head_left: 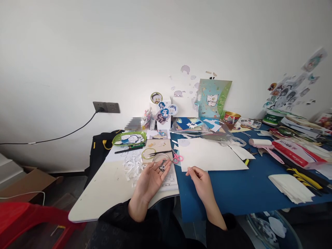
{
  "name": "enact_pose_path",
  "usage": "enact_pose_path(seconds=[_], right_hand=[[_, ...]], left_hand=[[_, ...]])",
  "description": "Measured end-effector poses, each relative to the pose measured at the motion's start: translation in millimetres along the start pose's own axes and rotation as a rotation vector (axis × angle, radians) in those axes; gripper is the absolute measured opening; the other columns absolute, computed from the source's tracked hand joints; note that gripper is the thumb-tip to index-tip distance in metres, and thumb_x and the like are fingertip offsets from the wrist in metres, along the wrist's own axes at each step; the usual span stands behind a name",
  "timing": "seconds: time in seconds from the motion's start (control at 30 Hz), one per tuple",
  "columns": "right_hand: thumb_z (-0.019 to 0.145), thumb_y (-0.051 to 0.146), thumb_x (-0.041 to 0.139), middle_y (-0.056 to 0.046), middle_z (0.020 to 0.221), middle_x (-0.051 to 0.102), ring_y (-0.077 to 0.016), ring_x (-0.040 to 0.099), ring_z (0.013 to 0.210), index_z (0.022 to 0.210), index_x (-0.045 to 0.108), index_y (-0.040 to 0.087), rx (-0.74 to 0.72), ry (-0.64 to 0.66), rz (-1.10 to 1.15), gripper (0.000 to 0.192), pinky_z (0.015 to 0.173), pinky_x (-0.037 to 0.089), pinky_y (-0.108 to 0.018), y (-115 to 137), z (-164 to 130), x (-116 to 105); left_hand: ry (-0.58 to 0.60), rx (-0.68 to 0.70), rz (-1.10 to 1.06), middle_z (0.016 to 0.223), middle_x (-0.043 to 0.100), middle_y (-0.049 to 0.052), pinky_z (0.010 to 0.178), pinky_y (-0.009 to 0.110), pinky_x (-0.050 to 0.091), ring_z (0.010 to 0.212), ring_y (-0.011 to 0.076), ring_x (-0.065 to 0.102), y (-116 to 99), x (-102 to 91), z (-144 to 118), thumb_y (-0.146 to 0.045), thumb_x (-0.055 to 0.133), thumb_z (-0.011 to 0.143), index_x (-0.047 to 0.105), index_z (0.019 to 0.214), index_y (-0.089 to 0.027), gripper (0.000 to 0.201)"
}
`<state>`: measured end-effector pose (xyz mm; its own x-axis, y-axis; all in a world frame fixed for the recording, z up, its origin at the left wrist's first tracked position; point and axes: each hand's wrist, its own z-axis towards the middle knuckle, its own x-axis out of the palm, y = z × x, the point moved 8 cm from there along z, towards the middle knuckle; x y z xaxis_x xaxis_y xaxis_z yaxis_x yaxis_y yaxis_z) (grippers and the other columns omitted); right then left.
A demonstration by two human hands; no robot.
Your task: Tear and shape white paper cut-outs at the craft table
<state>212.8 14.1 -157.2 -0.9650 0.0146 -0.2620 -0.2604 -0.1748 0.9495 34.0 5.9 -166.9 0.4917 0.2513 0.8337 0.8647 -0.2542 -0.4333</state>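
Note:
My left hand is palm up near the join of the two tabletops, its fingers loosely stretched. On those fingers rests a small dark cutout with a pale outline. Over the lower left edge of a large white sheet, my right hand has its thumb and fingers closed together; I cannot make out anything between them. Pink-handled scissors lie just beyond my left fingertips. Beside that hand is a heap of white paper strips. A printed page lies partly under the left hand.
A green tray of cutouts stands back left. To the right lie a pink lint roller, a red-white box, stacked white paper and yellow-black pliers. A bin with scraps sits below; a red stool is left.

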Motion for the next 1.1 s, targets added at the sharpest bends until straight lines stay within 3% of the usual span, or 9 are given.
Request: enact_pose_path(seconds=[0.57,0.7,0.8,0.87,0.97,1.1], right_hand=[[0.087,0.051,0.047,0.005,0.053,0.03,-0.0111,0.028,0.051,0.063,0.054,0.019,-0.014,0.0,-0.003,0.041,0.051,0.022,-0.026,1,0,0],[0.087,0.051,0.047,0.005,0.053,0.029,-0.0112,0.028,0.051,0.063,0.055,0.019,-0.016,0.005,0.003,0.041,0.051,0.021,-0.026,-2,0,0],[0.087,0.05,0.047,0.005,0.053,0.028,-0.0111,0.027,0.051,0.063,0.055,0.019,-0.015,0.001,0.006,0.041,0.051,0.02,-0.027,-4,0,0],[0.087,0.051,0.047,0.005,0.053,0.027,-0.011,0.026,0.05,0.062,0.054,0.019,-0.005,-0.004,0.014,0.041,0.05,0.019,-0.027,-5,0,-1],[0.087,0.051,0.047,0.005,0.053,0.026,-0.0109,0.024,0.05,0.062,0.053,0.019,0.005,-0.003,0.03,0.041,0.05,0.018,-0.027,-5,0,0],[0.087,0.051,0.047,0.004,0.053,0.03,-0.0109,0.025,0.05,0.062,0.055,0.019,0.003,0.002,0.035,0.041,0.049,0.019,-0.027,-4,0,0]], left_hand=[[-0.054,0.011,0.013,0.117,0.062,0.027,0.085,0.034,0.058,0.114,0.0344,0.059,-3,2.3,-2,-0.013,0.043,0.087,0.048,0.123,-0.001,0.038],[-0.056,0.034,0.149,0.111,0.066,0.026,0.082,0.031,0.059,0.107,0.0322,0.064,-33,26.6,-4,-0.005,0.044,0.085,0.054,0.118,-0.001,0.034],[-0.075,0.071,0.301,0.102,0.07,0.02,0.074,0.022,0.06,0.091,0.0234,0.071,-71,53.0,0,0.0,0.043,0.085,0.057,0.116,-0.002,0.034],[-0.106,0.02,0.474,0.099,0.071,0.018,0.069,0.018,0.059,0.083,0.0199,0.072,-90,63.5,10,-0.001,0.042,0.087,0.058,0.118,-0.003,0.035],[-0.179,-0.077,0.652,0.098,0.071,0.021,0.069,0.02,0.059,0.087,0.0234,0.072,-107,60.1,35,0.001,0.047,0.084,0.058,0.12,-0.002,0.037],[-0.272,-0.17,0.812,0.1,0.07,0.024,0.069,0.025,0.059,0.097,0.0297,0.069,-111,38.3,72,0.001,0.053,0.08,0.06,0.118,-0.006,0.04]])
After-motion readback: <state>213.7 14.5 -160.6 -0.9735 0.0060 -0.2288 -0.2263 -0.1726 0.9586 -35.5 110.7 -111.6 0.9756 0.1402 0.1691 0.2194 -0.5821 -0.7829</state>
